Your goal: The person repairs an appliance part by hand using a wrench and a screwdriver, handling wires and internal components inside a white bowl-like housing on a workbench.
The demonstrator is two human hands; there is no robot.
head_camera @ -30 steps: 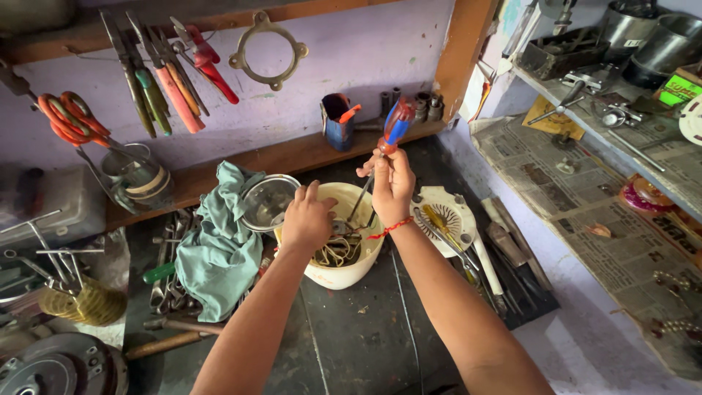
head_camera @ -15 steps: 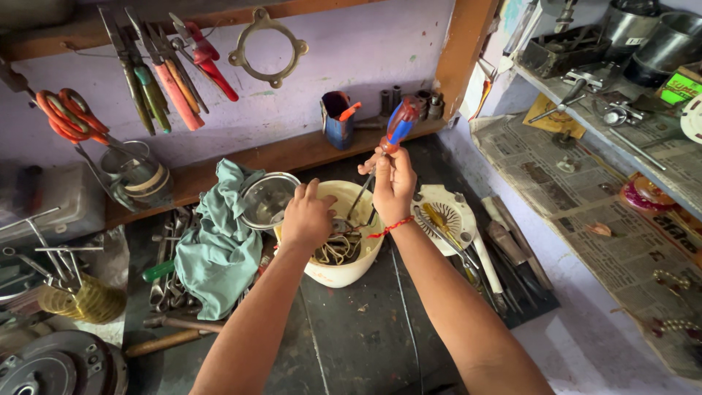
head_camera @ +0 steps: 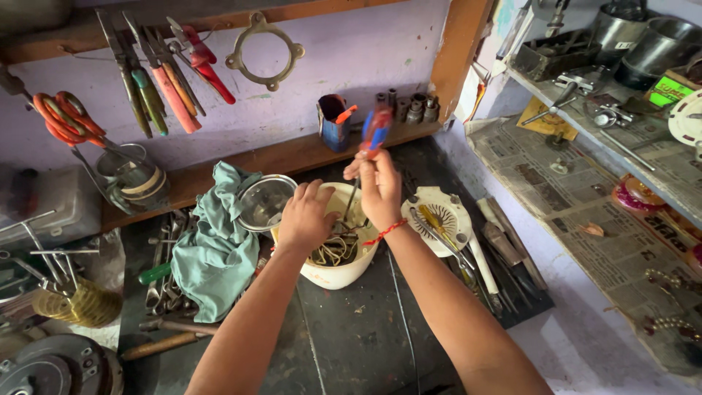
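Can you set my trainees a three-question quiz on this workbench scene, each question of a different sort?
1. True or false: the right hand holds a screwdriver with a red and blue handle.
2. Where does the left hand rest? A. on the cream housing B. on the green cloth
3. What hangs at the wall's far left?

Key: 1 true; 2 A; 3 orange-handled scissors.
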